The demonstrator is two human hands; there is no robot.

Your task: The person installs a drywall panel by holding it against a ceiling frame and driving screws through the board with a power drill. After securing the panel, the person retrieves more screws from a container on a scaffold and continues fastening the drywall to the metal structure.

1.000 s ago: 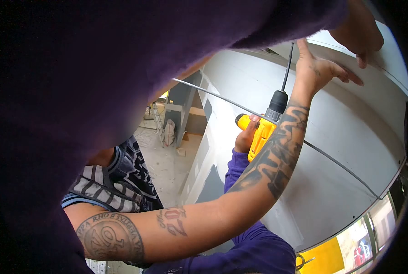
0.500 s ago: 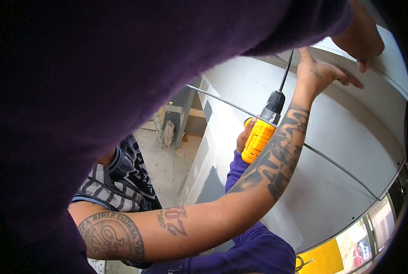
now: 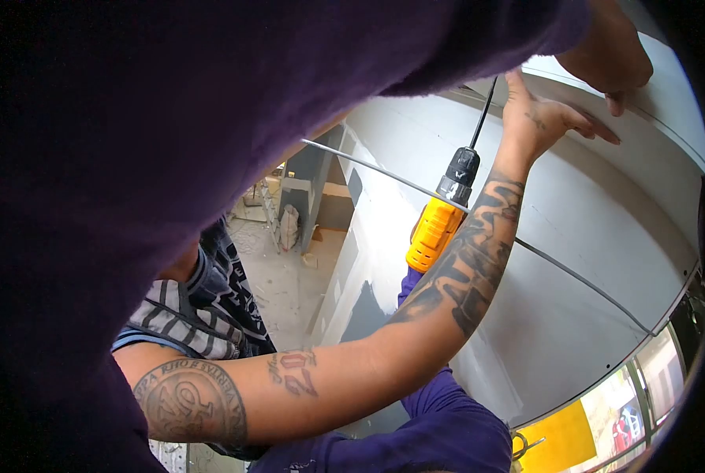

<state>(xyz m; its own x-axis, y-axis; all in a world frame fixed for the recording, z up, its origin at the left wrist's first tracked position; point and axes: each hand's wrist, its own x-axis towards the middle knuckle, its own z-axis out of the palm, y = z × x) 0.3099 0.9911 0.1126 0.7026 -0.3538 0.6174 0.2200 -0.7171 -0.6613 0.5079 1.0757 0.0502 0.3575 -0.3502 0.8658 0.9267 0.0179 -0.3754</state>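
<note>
A yellow and black drill [image 3: 434, 232] with a long dark bit points upward; the bit's tip is hidden behind the large purple sleeve. My right hand [image 3: 415, 226] is closed on the drill, mostly hidden behind its body. At the upper right, my left hand [image 3: 611, 59] is against a curved white panel [image 3: 597, 213], one fingertip pointing down and the other fingers hidden. A co-worker's tattooed arm [image 3: 368, 370] crosses in front of my right sleeve and partly overlaps the drill. The co-worker's open hand [image 3: 546, 122] rests on the panel beside the bit.
A thin grey rod [image 3: 384, 172] runs diagonally behind the tattooed arm. Far below, a floor [image 3: 277, 280] with debris and a wrapped object [image 3: 289, 227] show beside grey wall panels. A yellow sheet [image 3: 561, 437] is at the lower right. My purple sleeve [image 3: 289, 79] blocks the upper left.
The whole view has shifted slightly, so the drill, both arms and the panel sit a little further left. Less of my right hand shows behind the drill. The co-worker's hand stays on the panel.
</note>
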